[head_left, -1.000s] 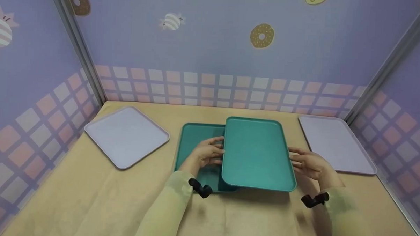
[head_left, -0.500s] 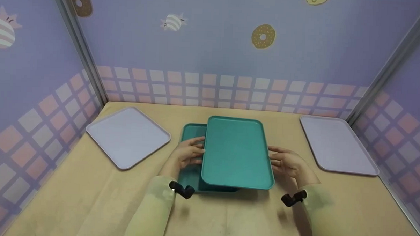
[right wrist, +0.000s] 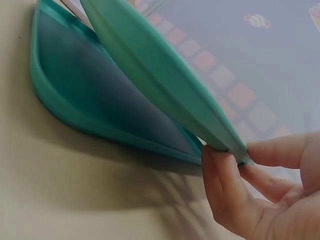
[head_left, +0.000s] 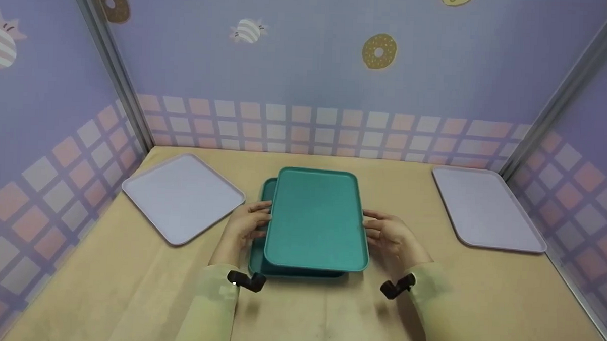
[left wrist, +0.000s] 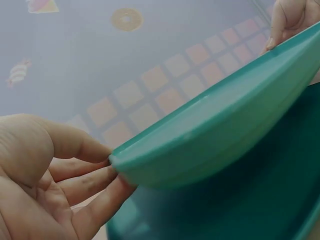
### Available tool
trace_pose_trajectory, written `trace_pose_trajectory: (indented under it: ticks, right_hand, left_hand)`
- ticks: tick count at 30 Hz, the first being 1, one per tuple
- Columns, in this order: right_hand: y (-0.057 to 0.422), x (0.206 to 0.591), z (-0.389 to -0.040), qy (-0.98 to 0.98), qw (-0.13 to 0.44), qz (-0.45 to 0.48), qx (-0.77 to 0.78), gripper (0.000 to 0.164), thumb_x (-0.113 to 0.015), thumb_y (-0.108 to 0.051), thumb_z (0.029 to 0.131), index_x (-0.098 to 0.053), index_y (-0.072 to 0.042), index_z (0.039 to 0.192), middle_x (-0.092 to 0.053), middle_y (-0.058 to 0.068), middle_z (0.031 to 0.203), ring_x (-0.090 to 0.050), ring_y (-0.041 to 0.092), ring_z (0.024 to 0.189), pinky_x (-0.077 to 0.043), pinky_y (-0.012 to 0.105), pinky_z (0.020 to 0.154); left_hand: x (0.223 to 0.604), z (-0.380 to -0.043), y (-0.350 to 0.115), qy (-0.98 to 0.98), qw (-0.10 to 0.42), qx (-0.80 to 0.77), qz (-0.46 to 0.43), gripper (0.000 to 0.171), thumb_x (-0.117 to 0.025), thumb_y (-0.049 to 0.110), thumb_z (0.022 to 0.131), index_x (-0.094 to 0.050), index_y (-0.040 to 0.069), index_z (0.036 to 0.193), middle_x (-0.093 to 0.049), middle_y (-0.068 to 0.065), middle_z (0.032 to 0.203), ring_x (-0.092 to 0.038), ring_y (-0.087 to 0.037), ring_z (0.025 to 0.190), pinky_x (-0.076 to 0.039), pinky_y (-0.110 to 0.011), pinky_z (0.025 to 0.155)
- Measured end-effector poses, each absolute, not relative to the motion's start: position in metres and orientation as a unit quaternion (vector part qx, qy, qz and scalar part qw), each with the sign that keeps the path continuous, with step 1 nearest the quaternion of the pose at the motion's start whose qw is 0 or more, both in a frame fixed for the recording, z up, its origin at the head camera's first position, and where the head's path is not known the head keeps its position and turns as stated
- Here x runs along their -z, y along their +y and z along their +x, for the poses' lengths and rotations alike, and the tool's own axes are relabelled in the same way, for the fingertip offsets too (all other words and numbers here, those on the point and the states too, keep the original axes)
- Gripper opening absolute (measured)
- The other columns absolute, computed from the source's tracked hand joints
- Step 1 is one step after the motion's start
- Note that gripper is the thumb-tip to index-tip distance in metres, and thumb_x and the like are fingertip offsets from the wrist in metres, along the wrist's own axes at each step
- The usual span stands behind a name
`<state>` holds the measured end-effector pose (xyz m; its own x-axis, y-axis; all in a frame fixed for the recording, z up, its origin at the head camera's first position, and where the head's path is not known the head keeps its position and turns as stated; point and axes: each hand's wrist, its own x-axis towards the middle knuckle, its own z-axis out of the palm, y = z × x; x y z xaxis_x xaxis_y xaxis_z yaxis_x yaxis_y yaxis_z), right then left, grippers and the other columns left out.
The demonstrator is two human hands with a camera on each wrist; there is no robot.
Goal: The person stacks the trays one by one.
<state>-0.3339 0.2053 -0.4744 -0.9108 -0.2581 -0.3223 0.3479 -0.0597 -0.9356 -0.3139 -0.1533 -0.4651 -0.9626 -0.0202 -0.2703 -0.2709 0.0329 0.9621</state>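
Note:
Between both hands a green tray [head_left: 318,219] is held up, its long sides running away from the person. My left hand [head_left: 246,223] pinches its left rim, thumb on top and fingers beneath, as the left wrist view shows. On the opposite rim, my right hand [head_left: 389,233] pinches in the same way. A second green tray [head_left: 258,262] lies on the table below, mostly covered in the head view. In the right wrist view a gap shows between the raised tray [right wrist: 150,70] and the lower tray [right wrist: 75,80].
A pale lilac tray [head_left: 184,199] lies turned at an angle on the left of the table [head_left: 288,316]. Another pale lilac tray [head_left: 489,210] rests at the right, near the side wall. A patterned wall [head_left: 307,64] closes off the back.
Both hands have carried the raised green tray leftward, from right of the lower green tray to mostly over it. The lower tray and both lilac trays have stayed in place.

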Motion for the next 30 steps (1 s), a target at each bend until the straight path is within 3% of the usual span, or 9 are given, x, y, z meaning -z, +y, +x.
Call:
trace_pose_trajectory:
  ticks: [11,18,23,30]
  right_hand:
    - [0.176,0.479,-0.335,0.664,0.201,0.048,0.718,0.056,-0.056,0.002,0.098,-0.045,-0.002,0.153,-0.07,0.001,0.087,-0.059,0.01,0.068,-0.054,0.027,0.071]
    - [0.165,0.481,-0.336,0.73,0.178,0.053,0.658,0.052,-0.059,-0.002,0.098,-0.051,0.0,0.149,-0.07,-0.001,0.082,-0.062,0.008,0.068,-0.051,0.023,0.063]
    - [0.159,0.481,-0.336,0.747,0.178,0.054,0.638,0.049,-0.057,-0.001,0.098,-0.054,-0.002,0.147,-0.063,-0.003,0.07,-0.055,0.009,0.061,-0.046,0.025,0.059]
    - [0.151,0.481,-0.337,0.792,0.167,0.058,0.585,0.049,-0.055,0.0,0.098,-0.054,-0.002,0.148,-0.069,0.003,0.088,-0.06,0.012,0.072,-0.051,0.027,0.064]
  left_hand:
    - [0.471,-0.305,-0.171,0.739,0.067,-0.661,-0.112,0.05,-0.06,0.005,0.098,-0.058,0.012,0.147,-0.057,-0.016,0.15,-0.069,-0.018,0.102,-0.059,-0.026,0.072]
    - [0.473,-0.304,-0.172,0.784,0.054,-0.608,-0.112,0.05,-0.058,0.002,0.095,-0.06,0.007,0.144,-0.063,-0.019,0.14,-0.068,-0.019,0.095,-0.058,-0.03,0.075]
    - [0.478,-0.307,-0.171,0.811,0.027,-0.575,-0.104,0.045,-0.058,0.002,0.096,-0.061,0.003,0.141,-0.065,-0.021,0.134,-0.065,-0.022,0.097,-0.053,-0.03,0.073]
    - [0.485,-0.31,-0.171,0.821,-0.007,-0.564,-0.09,0.042,-0.059,-0.004,0.095,-0.062,-0.006,0.137,-0.065,-0.025,0.126,-0.064,-0.029,0.107,-0.053,-0.027,0.076]
